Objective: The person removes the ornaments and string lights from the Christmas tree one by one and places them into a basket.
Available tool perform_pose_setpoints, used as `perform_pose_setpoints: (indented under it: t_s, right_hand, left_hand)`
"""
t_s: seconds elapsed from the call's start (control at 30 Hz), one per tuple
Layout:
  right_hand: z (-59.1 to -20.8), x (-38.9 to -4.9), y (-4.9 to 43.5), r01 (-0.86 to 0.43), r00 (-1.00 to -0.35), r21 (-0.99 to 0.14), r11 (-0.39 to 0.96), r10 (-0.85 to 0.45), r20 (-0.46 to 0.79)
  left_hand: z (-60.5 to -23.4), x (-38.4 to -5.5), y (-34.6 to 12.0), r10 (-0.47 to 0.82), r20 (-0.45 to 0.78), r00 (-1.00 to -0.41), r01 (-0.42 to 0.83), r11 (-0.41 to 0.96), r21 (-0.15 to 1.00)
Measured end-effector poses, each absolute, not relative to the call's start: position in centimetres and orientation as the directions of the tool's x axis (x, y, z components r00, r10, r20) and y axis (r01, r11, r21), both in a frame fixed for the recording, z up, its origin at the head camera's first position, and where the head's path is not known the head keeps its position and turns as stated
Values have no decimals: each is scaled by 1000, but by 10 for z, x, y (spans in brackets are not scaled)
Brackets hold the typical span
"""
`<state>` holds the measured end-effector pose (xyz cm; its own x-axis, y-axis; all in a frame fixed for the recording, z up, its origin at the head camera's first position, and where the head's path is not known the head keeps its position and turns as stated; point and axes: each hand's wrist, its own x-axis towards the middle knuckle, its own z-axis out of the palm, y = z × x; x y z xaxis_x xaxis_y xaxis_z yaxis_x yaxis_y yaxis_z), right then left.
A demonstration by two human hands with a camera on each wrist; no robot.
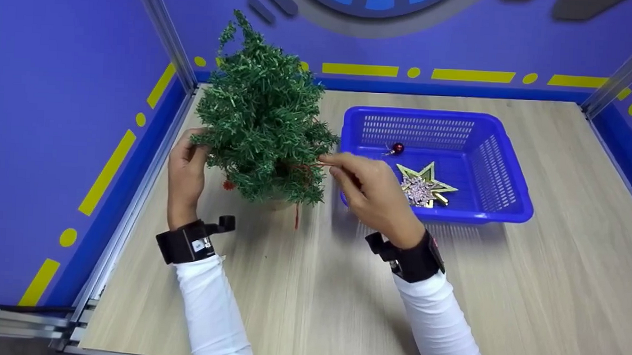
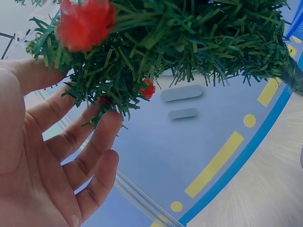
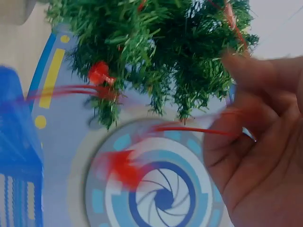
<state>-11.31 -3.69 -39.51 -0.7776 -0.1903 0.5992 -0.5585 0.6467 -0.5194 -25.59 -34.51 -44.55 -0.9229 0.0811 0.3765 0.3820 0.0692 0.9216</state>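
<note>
A small green artificial Christmas tree stands left of centre, its pot mostly hidden by branches. At its left side, my left hand holds the tip of a branch between thumb and fingers; the other fingers are loosely bent. Right of the tree, my right hand pinches a thin red cord that runs into the branches. In the right wrist view a blurred red ornament hangs near the cord. More red ornaments sit among the branches, and a red cord end dangles at the tree's front.
A blue plastic basket stands right of the tree, close to my right hand. In it lie a gold star, a pink glittery snowflake and a dark red ball. Blue panels border the wooden table.
</note>
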Motion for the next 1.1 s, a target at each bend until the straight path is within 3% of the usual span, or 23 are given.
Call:
perform_pose_setpoints:
  t_s: [0.43, 0.77, 1.1]
  right_hand:
    - [-396, -112, -42, -426, -882, -546, 722, -197, 428]
    - [-397, -109, -42, -438, -867, -544, 716, -176, 467]
    - [-395, -109, -40, -476, -845, -554, 683, -181, 503]
  left_hand:
    - [-449, -256, -348, 55, 371, -927, 375, 144, 916]
    - [-450, -258, -348, 65, 465, -883, 468, 35, 883]
    - [-446, -257, -344, 5, 476, -879, 476, -17, 879]
